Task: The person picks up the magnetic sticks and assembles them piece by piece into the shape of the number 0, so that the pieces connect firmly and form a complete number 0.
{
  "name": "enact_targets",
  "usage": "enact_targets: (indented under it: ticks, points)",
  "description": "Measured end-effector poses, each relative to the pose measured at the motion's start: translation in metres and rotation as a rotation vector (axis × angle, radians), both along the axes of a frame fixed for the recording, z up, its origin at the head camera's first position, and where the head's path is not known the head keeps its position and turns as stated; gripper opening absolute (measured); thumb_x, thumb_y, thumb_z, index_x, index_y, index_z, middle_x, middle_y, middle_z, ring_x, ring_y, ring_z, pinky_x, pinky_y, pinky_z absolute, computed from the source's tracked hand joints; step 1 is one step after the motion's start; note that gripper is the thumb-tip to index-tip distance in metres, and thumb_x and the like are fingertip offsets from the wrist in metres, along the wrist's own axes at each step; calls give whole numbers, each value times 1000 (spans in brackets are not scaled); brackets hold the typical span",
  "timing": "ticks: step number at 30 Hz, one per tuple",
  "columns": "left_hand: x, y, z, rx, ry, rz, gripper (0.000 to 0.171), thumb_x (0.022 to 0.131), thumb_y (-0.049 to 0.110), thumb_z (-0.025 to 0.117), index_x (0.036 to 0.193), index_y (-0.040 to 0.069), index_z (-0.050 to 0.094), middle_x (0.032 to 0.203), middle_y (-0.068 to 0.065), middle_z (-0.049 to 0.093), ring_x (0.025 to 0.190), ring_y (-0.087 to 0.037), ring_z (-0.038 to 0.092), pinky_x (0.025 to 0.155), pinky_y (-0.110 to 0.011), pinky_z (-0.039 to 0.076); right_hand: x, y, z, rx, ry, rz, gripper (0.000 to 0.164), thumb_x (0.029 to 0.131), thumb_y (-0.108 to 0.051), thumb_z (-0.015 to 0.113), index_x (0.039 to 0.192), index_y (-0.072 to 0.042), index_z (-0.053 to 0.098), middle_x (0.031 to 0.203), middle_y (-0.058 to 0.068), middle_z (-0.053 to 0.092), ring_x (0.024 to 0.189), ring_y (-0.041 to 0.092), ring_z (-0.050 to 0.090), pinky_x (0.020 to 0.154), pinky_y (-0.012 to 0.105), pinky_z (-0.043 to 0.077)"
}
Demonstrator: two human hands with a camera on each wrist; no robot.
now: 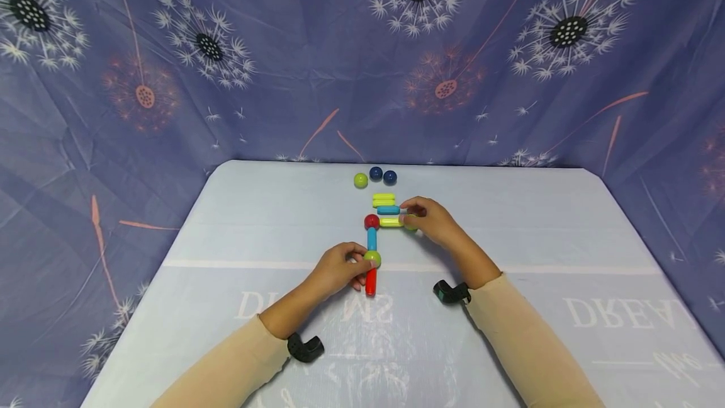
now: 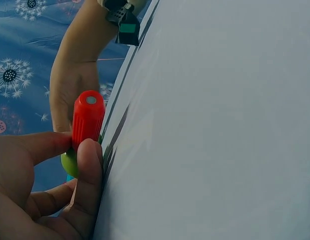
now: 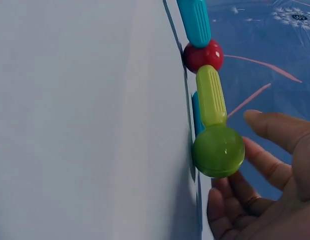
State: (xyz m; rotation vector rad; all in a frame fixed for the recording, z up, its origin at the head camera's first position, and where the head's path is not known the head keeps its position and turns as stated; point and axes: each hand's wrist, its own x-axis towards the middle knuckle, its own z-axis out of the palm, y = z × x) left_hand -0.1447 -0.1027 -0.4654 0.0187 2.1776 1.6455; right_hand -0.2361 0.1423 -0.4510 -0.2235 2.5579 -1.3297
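Observation:
My left hand [image 1: 342, 267] pinches a green ball [image 1: 372, 259] where a red ribbed rod [image 1: 370, 283] joins it; the left wrist view shows the red rod [image 2: 88, 117] end-on between thumb and index finger. From that ball a blue rod [image 1: 371, 239] runs to a red ball [image 1: 371, 222]. A yellow-green rod [image 1: 391, 222] leads right from the red ball to a second green ball [image 3: 218, 151]. Around this second ball my right hand [image 1: 432, 220] spreads loosely, its thumb apart from the ball in the right wrist view. Whether its other fingers touch the ball, I cannot tell.
Just behind the joined pieces lie a loose blue rod [image 1: 387, 210] and two yellow-green rods [image 1: 384, 199]. Farther back sit a green ball [image 1: 360, 180] and two dark blue balls [image 1: 382, 175]. The white table [image 1: 238, 219] meets a patterned blue cloth [image 1: 317, 68] at its far edge.

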Motion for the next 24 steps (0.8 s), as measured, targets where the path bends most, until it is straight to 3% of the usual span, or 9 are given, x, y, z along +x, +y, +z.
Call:
enact_targets:
  ticks: [10,16,24]
  points:
    - [1,-1,0,5,15,-7,38,90,16,76,121,-2,62,94,-8,59,55,-12,64,55,-28,59,-32,-3,11,-72,58,-44,47,98,-27,67,141,-14,57,139,16,56,128,33,52,109,54,43]
    - [1,-1,0,4,18,-4,38,90,17,76,120,-1,63,95,-8,59,54,-12,65,55,-29,59,-53,-11,13,-5,61,-32,51,98,-29,67,146,-20,53,147,13,50,135,33,50,109,55,45]
    - [2,-2,-1,37,12,9,36,91,15,76,120,-2,62,100,-10,58,57,-13,66,56,-30,60,-75,-22,12,88,96,21,51,98,-25,67,147,-20,52,148,16,46,135,35,51,111,54,43]
